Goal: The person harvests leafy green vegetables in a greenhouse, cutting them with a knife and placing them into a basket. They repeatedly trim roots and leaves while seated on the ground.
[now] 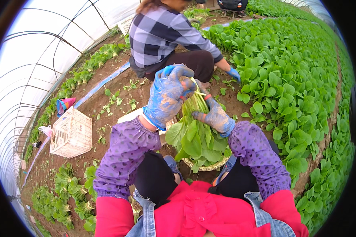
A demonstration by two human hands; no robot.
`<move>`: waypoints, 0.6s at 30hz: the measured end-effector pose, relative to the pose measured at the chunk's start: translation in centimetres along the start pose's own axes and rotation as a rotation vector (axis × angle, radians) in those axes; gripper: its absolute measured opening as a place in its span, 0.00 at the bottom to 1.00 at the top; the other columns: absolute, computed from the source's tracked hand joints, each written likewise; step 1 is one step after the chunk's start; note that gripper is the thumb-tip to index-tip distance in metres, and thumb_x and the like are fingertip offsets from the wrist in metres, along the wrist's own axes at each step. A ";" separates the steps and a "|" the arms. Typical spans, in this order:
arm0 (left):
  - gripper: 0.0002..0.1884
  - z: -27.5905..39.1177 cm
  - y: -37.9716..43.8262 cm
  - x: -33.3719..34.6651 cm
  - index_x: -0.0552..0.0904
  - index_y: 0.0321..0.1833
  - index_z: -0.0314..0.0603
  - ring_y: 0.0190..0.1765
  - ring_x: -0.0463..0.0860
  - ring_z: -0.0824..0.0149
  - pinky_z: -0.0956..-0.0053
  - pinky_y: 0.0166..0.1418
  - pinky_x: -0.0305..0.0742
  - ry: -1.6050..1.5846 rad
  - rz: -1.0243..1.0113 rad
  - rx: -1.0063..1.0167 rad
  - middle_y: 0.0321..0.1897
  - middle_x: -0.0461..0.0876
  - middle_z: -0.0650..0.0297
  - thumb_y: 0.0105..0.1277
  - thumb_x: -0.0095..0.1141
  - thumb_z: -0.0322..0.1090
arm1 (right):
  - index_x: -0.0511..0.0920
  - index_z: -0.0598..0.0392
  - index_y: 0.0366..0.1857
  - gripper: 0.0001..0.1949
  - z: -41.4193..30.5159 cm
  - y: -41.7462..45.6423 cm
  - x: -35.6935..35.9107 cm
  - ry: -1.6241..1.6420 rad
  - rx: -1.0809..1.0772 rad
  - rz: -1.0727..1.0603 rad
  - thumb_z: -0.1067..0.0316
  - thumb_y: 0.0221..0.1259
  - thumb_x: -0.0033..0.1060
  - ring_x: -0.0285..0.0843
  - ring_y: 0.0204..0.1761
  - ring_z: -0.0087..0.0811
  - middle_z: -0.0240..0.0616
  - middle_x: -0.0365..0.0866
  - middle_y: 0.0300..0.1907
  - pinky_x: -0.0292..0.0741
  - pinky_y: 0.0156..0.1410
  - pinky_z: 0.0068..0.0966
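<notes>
A bunch of leafy greens (197, 130) hangs leaves-down between my two blue-gloved hands. My right hand (216, 115) is closed around the stems from the right side. At the top, by the stem ends, my left hand (170, 94) is raised with its fingers curled; its thumb and fingertips are close to the stems, but whether they grip anything is hard to see. Soil smears both gloves. Below the bunch, a round basket (207, 168) stands between my feet with its rim partly covered by leaves.
Ahead, a co-worker (166, 38) crouches, one gloved hand (233, 74) at the edge of the dense green bed (284, 74). To the left stands a white plastic crate (72, 133). Tied bunches (77, 189) lie on the soil at lower left, near the greenhouse wall (32, 65).
</notes>
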State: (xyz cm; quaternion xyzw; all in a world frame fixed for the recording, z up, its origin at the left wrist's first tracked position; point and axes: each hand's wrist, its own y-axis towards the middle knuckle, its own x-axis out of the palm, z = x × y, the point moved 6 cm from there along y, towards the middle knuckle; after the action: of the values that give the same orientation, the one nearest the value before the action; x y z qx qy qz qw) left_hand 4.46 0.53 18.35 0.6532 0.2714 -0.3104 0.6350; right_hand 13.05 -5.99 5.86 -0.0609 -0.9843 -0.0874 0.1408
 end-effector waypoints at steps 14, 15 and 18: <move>0.40 -0.9 -8.4 8.2 0.60 0.71 0.38 0.66 0.66 0.63 0.66 0.68 0.63 -1.374 0.181 -0.791 0.67 0.64 0.56 0.58 0.68 0.37 | 0.42 0.43 0.75 0.48 -2.0 0.3 0.9 -0.389 -0.327 0.048 0.77 0.51 0.62 0.56 0.71 0.33 0.41 0.55 0.72 0.58 0.72 0.29; 0.39 -1.0 -8.6 8.7 0.61 0.70 0.38 0.66 0.68 0.64 0.66 0.68 0.63 -1.404 0.161 -0.862 0.67 0.65 0.57 0.59 0.66 0.36 | 0.43 0.42 0.75 0.48 -1.9 0.3 1.3 -0.494 -0.343 0.049 0.77 0.51 0.63 0.56 0.71 0.35 0.42 0.55 0.72 0.58 0.72 0.30; 0.32 -1.1 -8.4 9.2 0.65 0.68 0.36 0.60 0.73 0.66 0.69 0.64 0.68 -1.487 0.284 -0.870 0.62 0.71 0.59 0.61 0.62 0.31 | 0.46 0.41 0.75 0.48 -1.8 0.2 1.5 -0.644 -0.362 0.087 0.74 0.49 0.66 0.59 0.70 0.46 0.47 0.59 0.69 0.62 0.70 0.34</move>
State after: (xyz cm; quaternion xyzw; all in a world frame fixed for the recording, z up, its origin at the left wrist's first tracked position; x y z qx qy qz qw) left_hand 4.31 1.69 5.93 0.0087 -0.2031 -0.4430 0.8732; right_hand 12.19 -5.98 8.06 -0.1509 -0.9433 -0.2302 -0.1855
